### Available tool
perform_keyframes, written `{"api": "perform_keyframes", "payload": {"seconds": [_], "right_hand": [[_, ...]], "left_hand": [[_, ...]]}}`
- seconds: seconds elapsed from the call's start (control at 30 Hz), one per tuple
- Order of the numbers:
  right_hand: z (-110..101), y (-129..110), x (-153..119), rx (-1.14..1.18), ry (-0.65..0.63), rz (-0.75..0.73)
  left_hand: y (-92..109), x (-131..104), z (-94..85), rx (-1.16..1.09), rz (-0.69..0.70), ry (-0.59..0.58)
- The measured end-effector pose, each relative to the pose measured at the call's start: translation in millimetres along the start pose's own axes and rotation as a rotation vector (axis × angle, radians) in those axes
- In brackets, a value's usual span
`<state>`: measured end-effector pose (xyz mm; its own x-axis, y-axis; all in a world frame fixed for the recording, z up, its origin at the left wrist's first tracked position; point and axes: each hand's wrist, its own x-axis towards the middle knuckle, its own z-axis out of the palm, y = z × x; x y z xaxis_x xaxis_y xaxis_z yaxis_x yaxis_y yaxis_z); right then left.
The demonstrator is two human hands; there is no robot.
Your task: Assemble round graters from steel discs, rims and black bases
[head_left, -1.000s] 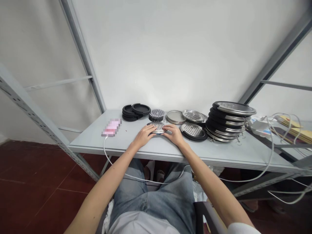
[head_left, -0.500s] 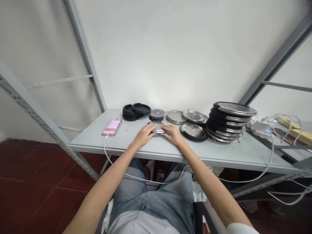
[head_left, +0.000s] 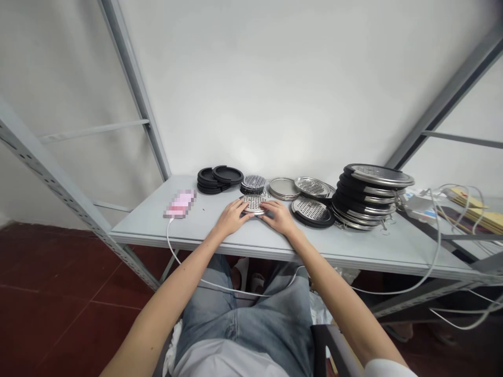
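A round metal grater plate (head_left: pixel 254 204) with a punched-hole face lies on the grey table straight ahead of me. My left hand (head_left: pixel 232 215) grips its left rim, thumb at the near edge and fingers over the top. From the right, my right hand (head_left: pixel 278 215) holds the opposite rim the same way. Just behind it is a small stack of perforated discs (head_left: pixel 253 183). Close to my right hand, another grater plate (head_left: pixel 312 209) sits in a black ring. The underside of the held plate is hidden.
Black rings (head_left: pixel 228 175) are stacked at the back left, near a pixelated pink phone (head_left: pixel 181 204) on a white cable (head_left: pixel 170 235). Plain metal discs (head_left: pixel 283 187) lie behind my right hand. A tall stack of ringed plates (head_left: pixel 365 199) stands at the right, beside metal shelf posts (head_left: pixel 133 78).
Almost nothing differs. The grater plate's face looks slightly brighter and a little more tilted between my hands, which stay in the same place.
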<state>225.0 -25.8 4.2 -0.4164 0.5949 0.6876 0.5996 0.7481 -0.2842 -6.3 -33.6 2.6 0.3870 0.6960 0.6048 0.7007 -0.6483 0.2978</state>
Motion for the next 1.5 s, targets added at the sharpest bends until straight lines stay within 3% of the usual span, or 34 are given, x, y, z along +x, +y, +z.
{"api": "perform_keyframes", "payload": {"seconds": [0.53, 0.63, 0.73, 0.87, 1.03, 1.27, 1.5], "right_hand": [[-6.2, -12.1, 1.2, 0.029, -0.029, 0.045], [-4.2, -7.5, 0.9, 0.033, 0.024, 0.156], [0.5, 2.5, 0.1, -0.007, 0.092, 0.360], [5.7, 10.5, -0.1, -0.061, 0.030, 0.525], [5.1, 7.3, 1.1, 0.001, -0.046, 0.547], [3.9, 12.6, -1.9, 0.187, 0.042, 0.525], [3.9, 13.6, -3.0, 0.232, 0.109, 0.463]], "left_hand": [[0.4, 0.0, -4.0, 0.019, -0.005, -0.105], [2.3, 0.3, -7.0, 0.010, -0.006, -0.136], [3.3, -0.3, -8.7, 0.007, -0.033, -0.164], [4.2, 0.3, -8.5, 0.050, -0.145, -0.183], [5.7, 2.9, -7.1, 0.061, -0.313, -0.253], [3.7, 2.0, -10.2, 0.000, -0.189, -0.173], [-2.9, 1.6, -6.5, -0.058, -0.165, -0.076]]}}
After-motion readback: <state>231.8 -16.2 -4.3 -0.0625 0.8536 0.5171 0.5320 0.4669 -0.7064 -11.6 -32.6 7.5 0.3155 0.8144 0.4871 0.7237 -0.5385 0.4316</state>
